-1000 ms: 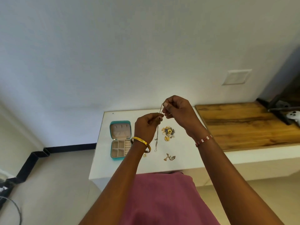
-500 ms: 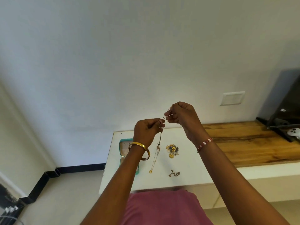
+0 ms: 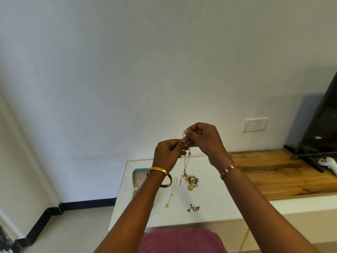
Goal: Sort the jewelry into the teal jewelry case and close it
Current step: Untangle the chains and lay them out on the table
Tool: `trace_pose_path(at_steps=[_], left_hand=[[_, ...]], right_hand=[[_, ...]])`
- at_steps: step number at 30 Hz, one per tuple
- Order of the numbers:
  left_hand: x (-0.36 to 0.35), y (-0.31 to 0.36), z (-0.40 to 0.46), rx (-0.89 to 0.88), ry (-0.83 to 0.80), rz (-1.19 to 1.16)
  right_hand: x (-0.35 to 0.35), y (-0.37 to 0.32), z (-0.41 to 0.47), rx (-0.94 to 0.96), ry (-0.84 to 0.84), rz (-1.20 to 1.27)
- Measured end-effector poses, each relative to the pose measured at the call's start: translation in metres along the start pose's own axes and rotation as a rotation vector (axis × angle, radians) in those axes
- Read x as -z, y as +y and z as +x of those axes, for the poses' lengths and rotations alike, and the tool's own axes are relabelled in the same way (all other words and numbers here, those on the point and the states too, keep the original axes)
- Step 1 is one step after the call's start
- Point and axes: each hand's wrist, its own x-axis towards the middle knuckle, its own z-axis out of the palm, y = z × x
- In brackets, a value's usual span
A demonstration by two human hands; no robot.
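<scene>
I hold both hands up above the white table (image 3: pixel 215 194). My left hand (image 3: pixel 167 154) and my right hand (image 3: pixel 204 137) each pinch the top of a thin dark chain necklace (image 3: pixel 186 165), which hangs down between them. A thin gold chain with a round pendant (image 3: pixel 171 192) lies on the table below my left wrist. A cluster of gold flower pieces (image 3: pixel 191 180) lies behind the hanging chain. A small dark metal piece (image 3: pixel 193 208) lies nearer the front edge. The open teal jewelry case (image 3: pixel 139 178) sits at the table's left, mostly hidden by my left forearm.
A wooden counter (image 3: pixel 277 172) runs right of the white table. On it stand a dark screen with its stand (image 3: pixel 321 128) and a white controller (image 3: pixel 328 162). A wall plate (image 3: pixel 255 124) is on the wall behind. Floor lies to the left.
My view tilted up, so the table sits lower in the frame. My hands drew together at the chain's top, and the dark chain now hangs straighter between them.
</scene>
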Motion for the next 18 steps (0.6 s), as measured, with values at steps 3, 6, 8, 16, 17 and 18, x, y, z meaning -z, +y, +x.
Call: trace_pose_path(at_steps=[3, 6, 8, 16, 17, 18], left_hand=[[-0.004, 0.000, -0.003, -0.015, 0.015, 0.004], [-0.004, 0.002, -0.004, 0.054, 0.038, -0.090], [0.000, 0.006, -0.002, 0.127, 0.062, -0.228], [0.024, 0.014, 0.004, 0.353, 0.135, -0.688], [0.029, 0.011, 0.005, 0.368, 0.147, -0.724], [0.033, 0.008, 0.006, 0.380, 0.158, -0.747]], right_hand=[[0.004, -0.001, -0.002, 0.010, -0.013, -0.025], [0.010, -0.001, -0.003, -0.019, -0.011, -0.041], [0.015, 0.001, -0.003, -0.049, -0.026, -0.066], [0.037, 0.017, -0.003, -0.154, -0.244, -0.022], [0.041, 0.019, -0.002, -0.159, -0.257, -0.040], [0.046, 0.022, -0.002, -0.166, -0.261, -0.059]])
